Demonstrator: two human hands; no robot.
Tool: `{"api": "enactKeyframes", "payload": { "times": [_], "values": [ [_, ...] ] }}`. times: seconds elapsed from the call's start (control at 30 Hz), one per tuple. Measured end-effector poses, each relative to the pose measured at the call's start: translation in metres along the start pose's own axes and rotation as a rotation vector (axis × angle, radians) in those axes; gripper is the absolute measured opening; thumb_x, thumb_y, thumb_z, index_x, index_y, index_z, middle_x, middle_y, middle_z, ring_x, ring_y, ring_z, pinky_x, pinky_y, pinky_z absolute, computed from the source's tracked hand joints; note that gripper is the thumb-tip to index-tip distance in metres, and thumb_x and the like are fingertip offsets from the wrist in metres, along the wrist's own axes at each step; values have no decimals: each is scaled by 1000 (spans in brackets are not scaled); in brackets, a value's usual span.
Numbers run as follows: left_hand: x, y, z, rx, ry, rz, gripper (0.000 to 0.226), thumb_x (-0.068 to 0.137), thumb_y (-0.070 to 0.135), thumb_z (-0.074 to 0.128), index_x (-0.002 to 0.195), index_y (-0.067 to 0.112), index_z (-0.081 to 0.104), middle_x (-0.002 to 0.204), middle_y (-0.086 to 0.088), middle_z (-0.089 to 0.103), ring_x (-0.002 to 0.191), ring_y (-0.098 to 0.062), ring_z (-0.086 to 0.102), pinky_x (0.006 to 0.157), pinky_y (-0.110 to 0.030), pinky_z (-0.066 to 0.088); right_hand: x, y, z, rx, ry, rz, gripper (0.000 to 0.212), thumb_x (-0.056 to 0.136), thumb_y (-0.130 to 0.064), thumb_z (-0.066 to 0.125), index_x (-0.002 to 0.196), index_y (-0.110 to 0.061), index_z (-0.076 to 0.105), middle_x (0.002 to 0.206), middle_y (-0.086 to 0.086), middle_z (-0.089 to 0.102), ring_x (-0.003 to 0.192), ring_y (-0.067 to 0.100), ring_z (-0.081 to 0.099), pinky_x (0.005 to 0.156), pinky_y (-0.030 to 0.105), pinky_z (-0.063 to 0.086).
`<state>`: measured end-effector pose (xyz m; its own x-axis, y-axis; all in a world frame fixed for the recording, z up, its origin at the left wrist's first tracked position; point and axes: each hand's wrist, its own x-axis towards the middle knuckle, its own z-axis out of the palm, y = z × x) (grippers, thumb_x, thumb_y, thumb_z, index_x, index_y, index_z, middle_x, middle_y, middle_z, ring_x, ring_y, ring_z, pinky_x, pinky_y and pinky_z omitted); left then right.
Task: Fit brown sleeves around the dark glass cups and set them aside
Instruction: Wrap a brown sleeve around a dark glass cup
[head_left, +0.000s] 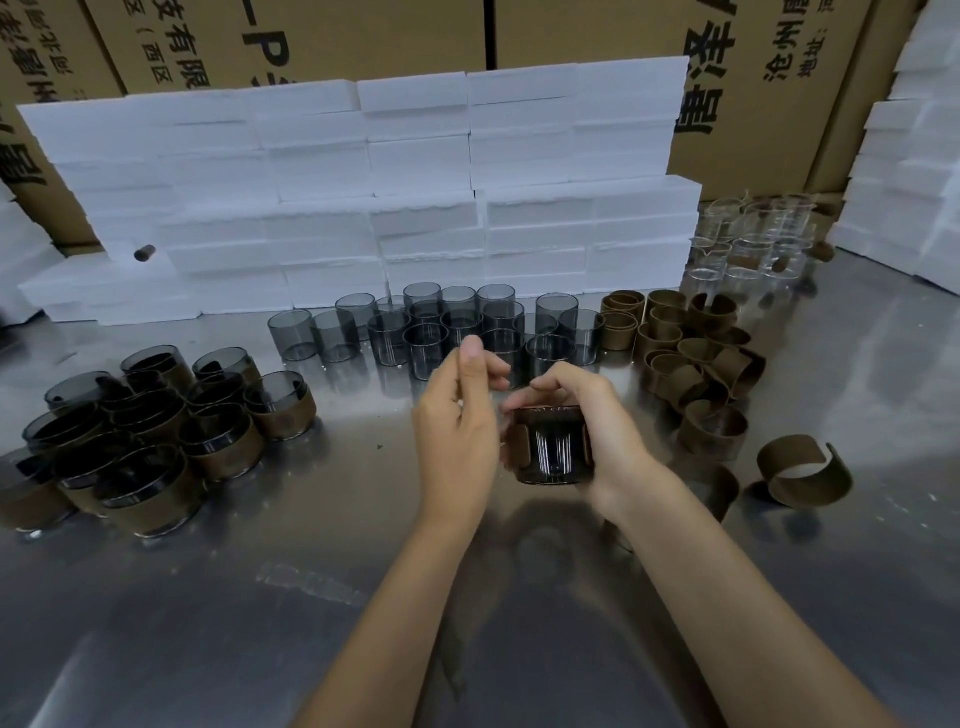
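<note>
Your right hand (587, 436) grips a dark glass cup (553, 452) at the frame's centre, fingers curled over its top and thumb side down its right flank. A brown sleeve (521, 446) is wrapped round the cup, its two ends showing as tabs at either side with bare ribbed glass between them. Your left hand (457, 415) sits just left of the cup, fingers loosely curled and thumb raised; whether its fingertips touch the sleeve's left edge you cannot tell, as motion blurs them.

Both hands hover above the shiny steel counter (311, 597). Directly behind them stands a cluster of bare cups (441, 327), smoky grey and cylindrical. To the right lies a heap of loose sleeves (691, 348), curled open bands with a matt, cork-like look; one band (802, 470) lies apart at the right. At the left of the frame the sleeved cups (156, 426) are crowded together. Clear beakers (748, 244) stand at upper right. White foam blocks (389, 197) form a wall across the back, with printed cartons (597, 31) behind.
</note>
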<state>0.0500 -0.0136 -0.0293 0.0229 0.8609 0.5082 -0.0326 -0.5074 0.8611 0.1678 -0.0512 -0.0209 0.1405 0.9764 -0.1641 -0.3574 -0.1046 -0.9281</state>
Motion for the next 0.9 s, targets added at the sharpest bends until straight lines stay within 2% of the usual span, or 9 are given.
{"api": "enactKeyframes", "payload": {
  "times": [0.13, 0.27, 0.4, 0.47, 0.53, 0.6, 0.73, 0.8, 0.9],
  "values": [
    [3, 1, -4, -33, 48, -49, 43, 111, 26, 40, 82, 10, 67, 78, -2, 68, 76, -9, 63, 74, -24, 49, 0, -4, -3, 8, -10, -45, 43, 86, -40, 58, 84, -1, 77, 84, 27, 71, 69, 35, 70, 66, 37, 59],
    [-1, 6, -2, -29, -67, -29, 21, 95, 25, 52, 82, 17, 67, 78, 3, 67, 78, -5, 63, 70, -16, 46, -2, -8, -6, 71, 23, -53, 51, 90, -45, 55, 85, 1, 77, 85, 26, 71, 69, 36, 69, 70, 40, 59],
    [-4, 8, 2, -153, -178, -123, 11, 87, 17, 63, 94, 10, 68, 85, 12, 68, 81, 1, 62, 73, -13, 45, -1, -12, -11, 185, 151, -73, 49, 94, -43, 54, 91, 1, 74, 85, 20, 71, 70, 31, 70, 68, 39, 59],
    [-7, 6, 4, -99, -293, -138, 28, 81, 25, 70, 107, 15, 66, 101, 7, 67, 90, 1, 60, 80, -11, 44, 2, -14, -12, 198, 282, -93, 44, 97, -42, 52, 93, -3, 72, 90, 19, 71, 80, 32, 70, 69, 40, 61],
    [-10, 3, 8, -1, -402, -178, 47, 77, 34, 79, 119, 25, 61, 117, 5, 63, 103, 3, 59, 87, -12, 46, 5, -15, -11, 201, 354, -91, 47, 99, -44, 49, 104, -2, 69, 106, 24, 70, 102, 38, 68, 89, 49, 58],
    [-11, -1, 12, 34, -395, -235, 55, 80, 28, 87, 127, 27, 58, 124, 6, 62, 112, 1, 60, 94, -18, 50, 6, -14, -9, 243, 330, -77, 53, 102, -45, 46, 122, 1, 64, 126, 27, 65, 116, 40, 64, 102, 51, 51],
    [6, -5, 2, -414, -136, -513, 40, 92, 7, 71, 131, 11, 62, 119, -8, 71, 103, -21, 72, 96, -38, 58, 4, -15, -1, 298, 202, -135, 39, 108, -21, 40, 139, 0, 53, 137, 24, 61, 113, 29, 62, 105, 41, 48],
    [15, -6, -6, -672, -105, -582, 38, 99, 6, 58, 138, 3, 56, 117, -12, 71, 91, -20, 76, 90, -39, 60, 6, -13, 1, 256, 168, -183, 36, 107, -5, 42, 142, -1, 50, 133, 19, 65, 107, 22, 65, 95, 31, 53],
    [21, -4, -14, -848, -142, -649, 41, 104, 12, 50, 143, 3, 51, 128, -20, 67, 99, -24, 75, 95, -40, 57, 7, -8, 3, 130, 110, -185, 39, 106, -4, 46, 144, -4, 52, 133, 17, 65, 107, 21, 61, 90, 27, 50]
  ]
}}
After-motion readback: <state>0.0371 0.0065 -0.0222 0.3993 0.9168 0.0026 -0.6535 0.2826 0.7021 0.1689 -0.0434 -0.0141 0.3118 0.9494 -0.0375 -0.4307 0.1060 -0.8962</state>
